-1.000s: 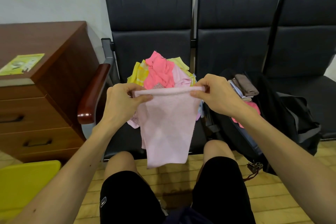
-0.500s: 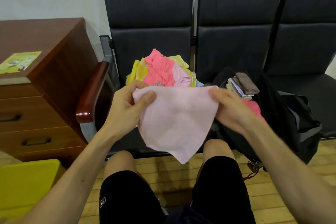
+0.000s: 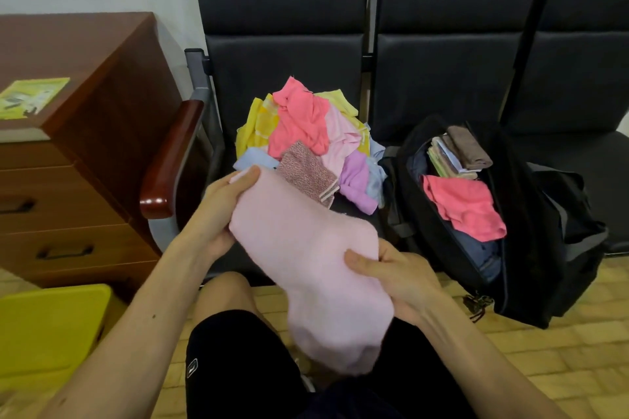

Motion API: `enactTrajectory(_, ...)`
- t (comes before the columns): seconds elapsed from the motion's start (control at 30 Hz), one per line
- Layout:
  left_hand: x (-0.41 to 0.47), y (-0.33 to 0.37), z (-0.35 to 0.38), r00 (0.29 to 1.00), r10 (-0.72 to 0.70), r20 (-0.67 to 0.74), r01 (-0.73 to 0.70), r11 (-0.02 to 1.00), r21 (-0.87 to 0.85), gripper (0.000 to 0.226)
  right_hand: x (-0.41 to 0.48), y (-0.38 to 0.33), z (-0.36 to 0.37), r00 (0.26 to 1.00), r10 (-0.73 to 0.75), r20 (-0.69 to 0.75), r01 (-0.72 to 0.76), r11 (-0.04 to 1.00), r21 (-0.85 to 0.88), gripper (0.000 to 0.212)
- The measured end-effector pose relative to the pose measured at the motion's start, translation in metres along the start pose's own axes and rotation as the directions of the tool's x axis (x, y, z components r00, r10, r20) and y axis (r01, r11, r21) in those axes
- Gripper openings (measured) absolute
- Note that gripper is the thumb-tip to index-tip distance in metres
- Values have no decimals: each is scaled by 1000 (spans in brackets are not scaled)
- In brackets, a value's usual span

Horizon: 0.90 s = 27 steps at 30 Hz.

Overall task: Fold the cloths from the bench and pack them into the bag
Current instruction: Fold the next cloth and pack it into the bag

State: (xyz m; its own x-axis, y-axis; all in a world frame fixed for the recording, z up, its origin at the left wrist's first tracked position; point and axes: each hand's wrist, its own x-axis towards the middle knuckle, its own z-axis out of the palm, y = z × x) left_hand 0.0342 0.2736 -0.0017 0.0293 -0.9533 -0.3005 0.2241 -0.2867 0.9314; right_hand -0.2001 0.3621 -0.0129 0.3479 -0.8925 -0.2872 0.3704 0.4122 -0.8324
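A crumpled pile of coloured cloths (image 3: 306,133) is heaped on the black padded bench (image 3: 282,54), its near edge covered by a soft pale pink cloth (image 3: 306,262). This cloth is gripped at its top by the left hand (image 3: 218,211) and at mid-length by the right hand (image 3: 398,275). An open black fabric bag (image 3: 531,231) is propped just beside the pile.

A pale pink cloth (image 3: 306,265) is held drooping; loose cloths (image 3: 303,126) are heaped on the bench (image 3: 289,54) beside the black bag (image 3: 544,248).

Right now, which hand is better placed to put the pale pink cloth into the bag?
Right, probably. The right hand grips the pale pink cloth on the side nearer the open bag, on the person's right. The left hand holds the far end, by the pile of cloths.
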Motion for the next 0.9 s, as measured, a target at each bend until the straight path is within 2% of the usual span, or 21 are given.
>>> enactTrajectory(0.07, -2, -9, 1, 992, -117, 40, 122, 978, -166, 46, -2, -5, 8, 994, 27, -108, -32, 999, -40, 26)
enactTrajectory(0.13, -9, -22, 5, 984, -168, 51, 176, 931, -321, 44, -8, -9, 13, 981, 27, -192, -35, 999, -34, 23)
enactTrajectory(0.17, -14, -32, 8, 983, -168, 75, 184, 900, -395, 47, -7, -12, 18, 982, 32, -187, -36, 999, -18, 20)
enactTrajectory(0.27, -30, -57, 17, 952, -166, 258, 290, 764, -576, 78, -6, -14, 22, 995, -31, -93, 38, 997, 74, 17)
enactTrajectory(0.37, -42, -74, 24, 863, -131, 487, 450, 637, -625, 92, 0, -11, 17, 996, -46, -73, 54, 992, 115, 17)
enactTrajectory(0.43, -46, -83, 24, 829, -132, 543, 492, 634, -597, 100, 4, -11, 13, 993, -46, -106, 60, 989, 135, 22)
enactTrajectory(0.6, -49, -88, 16, 802, -202, 561, 516, 707, -483, 111, 11, -10, 8, 975, -43, -216, 80, 983, 166, 33)
enactTrajectory(0.67, -52, -85, 14, 810, -235, 538, 485, 784, -388, 99, 15, -8, 4, 973, -43, -229, 95, 971, 221, 37)
enactTrajectory(0.7, -53, -83, 14, 825, -245, 509, 449, 831, -329, 88, 16, -4, 6, 955, -37, -295, 98, 976, 196, 39)
enactTrajectory(0.73, -52, -81, 14, 852, -250, 460, 403, 874, -271, 73, 21, 4, 3, 901, -77, -427, 125, 988, 87, 35)
enactTrajectory(0.77, -49, -78, 13, 889, -251, 383, 352, 910, -221, 57, 19, 10, -5, 803, -185, -567, 139, 983, -123, 22)
enactTrajectory(0.8, -45, -75, 11, 923, -241, 299, 304, 934, -187, 42, 23, 12, -7, 712, -198, -673, 59, 973, -223, 12)
enactTrajectory(0.83, -40, -71, 9, 950, -225, 218, 259, 955, -145, 36, 26, 15, -8, 784, -126, -607, -49, 963, -264, 14)
enactTrajectory(0.9, -34, -64, 10, 967, -211, 140, 212, 977, 4, 36, 25, 16, -10, 933, 70, -353, -137, 976, -167, 49)
